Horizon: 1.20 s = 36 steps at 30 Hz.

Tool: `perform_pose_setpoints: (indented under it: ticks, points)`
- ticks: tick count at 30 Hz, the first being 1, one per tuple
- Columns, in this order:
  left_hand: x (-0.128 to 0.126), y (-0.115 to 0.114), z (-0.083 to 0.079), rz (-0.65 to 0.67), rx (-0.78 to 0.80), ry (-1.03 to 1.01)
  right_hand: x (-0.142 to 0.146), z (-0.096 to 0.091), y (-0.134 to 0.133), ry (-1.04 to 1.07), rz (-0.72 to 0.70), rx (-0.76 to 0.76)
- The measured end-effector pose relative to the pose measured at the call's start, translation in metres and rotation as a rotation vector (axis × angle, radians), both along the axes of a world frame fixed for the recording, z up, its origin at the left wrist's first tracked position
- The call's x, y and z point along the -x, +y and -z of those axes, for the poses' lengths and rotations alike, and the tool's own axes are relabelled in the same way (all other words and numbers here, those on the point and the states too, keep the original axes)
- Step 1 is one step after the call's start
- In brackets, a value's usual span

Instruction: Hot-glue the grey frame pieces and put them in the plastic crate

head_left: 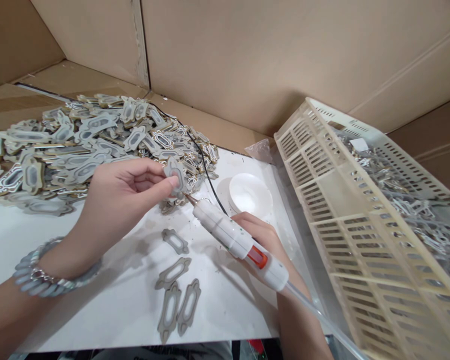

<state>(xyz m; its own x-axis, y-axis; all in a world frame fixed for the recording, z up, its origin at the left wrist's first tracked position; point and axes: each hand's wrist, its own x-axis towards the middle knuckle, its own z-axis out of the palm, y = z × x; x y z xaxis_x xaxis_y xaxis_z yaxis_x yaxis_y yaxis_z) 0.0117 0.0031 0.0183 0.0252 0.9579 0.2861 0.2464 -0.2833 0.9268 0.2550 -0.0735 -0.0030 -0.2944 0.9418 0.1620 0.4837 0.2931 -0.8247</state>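
Note:
Between thumb and fingers, my left hand (131,190) pinches a small grey frame-shaped plate (175,176) with a pale oblong centre. My right hand (260,235) is wrapped round a white hot glue gun (228,232), its grip mostly hidden behind the barrel. The gun's metal nozzle points up and left, at the lower edge of the held plate; whether it touches, I cannot tell. A long clear glue stick (322,317) runs out of the back of the gun. Below the hands lie several open-centred grey frames (175,241) on the white tabletop (123,310).
A large heap of similar plates (97,135) covers the back left. Behind the gun sits a white round dish (250,194). A black cord (206,172) crosses the heap's right side. On the right stands a cream slotted crate (345,235) of metallic pieces. Cardboard walls (228,60) enclose the back.

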Motion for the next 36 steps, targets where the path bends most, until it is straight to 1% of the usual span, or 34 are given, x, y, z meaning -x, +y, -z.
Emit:
perform_pose_setpoints:
  ticks: [4,6,9,11,16,19,24,26,28,29,30,31,32,34,35,36]
  points:
    - [0.002,0.004,0.001,-0.001,0.040,0.078,0.000,0.000,0.000,-0.058,0.089,-0.019]
    - [0.005,0.011,0.005,-0.016,0.050,0.182,-0.001,0.000,0.002,-0.092,0.143,-0.050]
    - [0.010,0.022,0.013,-0.065,0.006,0.362,-0.004,0.001,0.004,-0.117,0.188,-0.097]
    - [0.013,0.027,0.016,-0.066,-0.012,0.420,-0.005,0.001,0.005,-0.131,0.198,-0.111]
    - [0.015,0.029,0.014,-0.084,-0.037,0.491,-0.006,0.000,0.006,-0.117,0.214,-0.120]
    - [0.019,0.034,0.013,-0.145,-0.037,0.505,-0.005,0.000,0.006,-0.108,0.216,-0.122]
    - [0.028,0.049,0.015,-0.265,-0.002,0.531,-0.003,-0.001,0.006,-0.107,0.222,-0.118]
    - [0.030,0.051,0.013,-0.298,-0.006,0.547,-0.003,-0.001,0.006,-0.105,0.221,-0.117]
    - [0.031,0.048,0.008,-0.316,-0.059,0.557,-0.004,-0.002,0.006,-0.099,0.228,-0.125]
    - [0.032,0.046,0.005,-0.301,-0.106,0.555,-0.005,-0.002,0.006,-0.098,0.236,-0.126]
    - [0.032,0.042,0.002,-0.237,-0.149,0.550,-0.005,-0.002,0.007,-0.101,0.244,-0.124]
    - [0.033,0.038,0.000,-0.108,-0.176,0.542,-0.006,-0.003,0.007,-0.105,0.251,-0.120]
    - [0.033,0.035,-0.001,0.086,-0.167,0.545,-0.007,-0.003,0.008,-0.109,0.257,-0.113]
    - [0.032,0.027,-0.001,0.536,-0.046,0.598,-0.007,-0.002,0.008,-0.113,0.268,-0.091]
    - [0.031,0.023,0.002,0.705,0.032,0.648,-0.007,-0.002,0.009,-0.103,0.275,-0.080]
    - [0.029,0.020,0.006,0.801,0.092,0.712,-0.007,-0.001,0.008,-0.084,0.289,-0.068]
